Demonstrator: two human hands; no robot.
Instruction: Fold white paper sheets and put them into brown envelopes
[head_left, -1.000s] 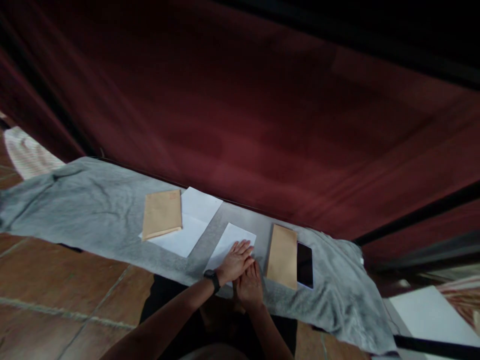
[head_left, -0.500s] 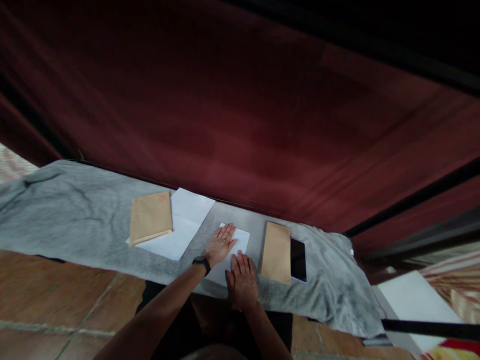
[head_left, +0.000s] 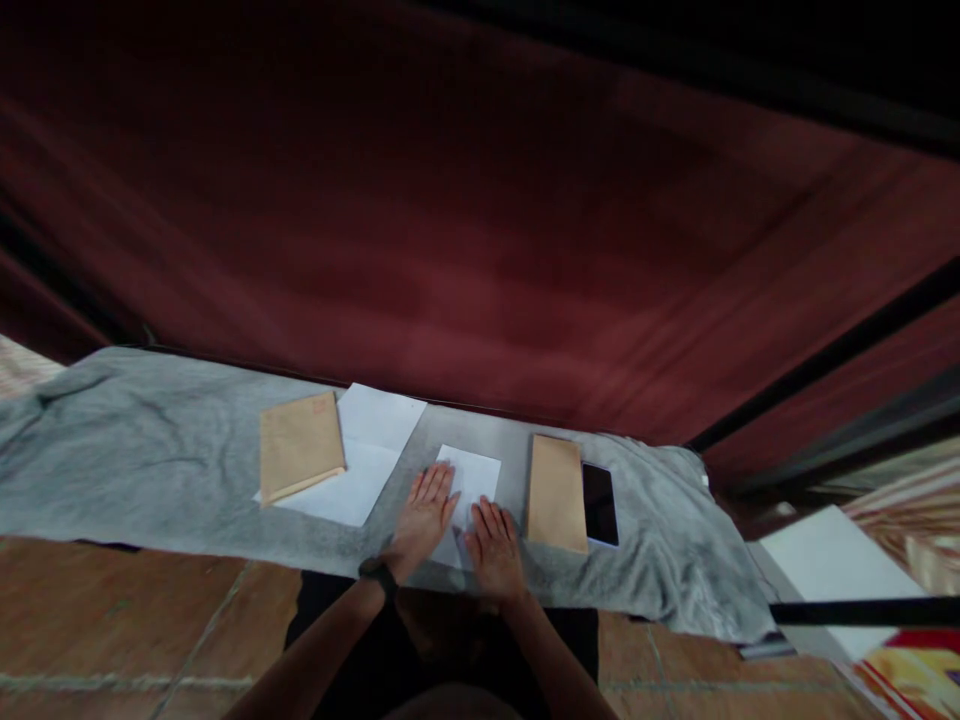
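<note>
A folded white sheet of paper (head_left: 475,474) lies on the grey cloth in front of me. My left hand (head_left: 421,512), with a dark watch on its wrist, rests flat along the sheet's left edge, fingers stretched out. My right hand (head_left: 495,548) lies flat on the lower right of the same sheet, its fingers extended. To the right is a brown envelope (head_left: 556,492), which my right hand does not touch. Off to the left, another brown envelope (head_left: 300,445) partly covers a larger creased white sheet (head_left: 375,425).
A dark-screened phone (head_left: 600,504) lies beside the right envelope. The grey cloth (head_left: 187,440) covers a long narrow surface, with a dark red fabric wall (head_left: 480,300) behind it. A white box (head_left: 840,560) stands at the far right, near a black bar. Tiled floor (head_left: 150,610) shows below.
My left hand has slid down and left, from the sheet's upper middle to its left edge. My right hand has shifted slightly and stays on the sheet. The view has tilted a little.
</note>
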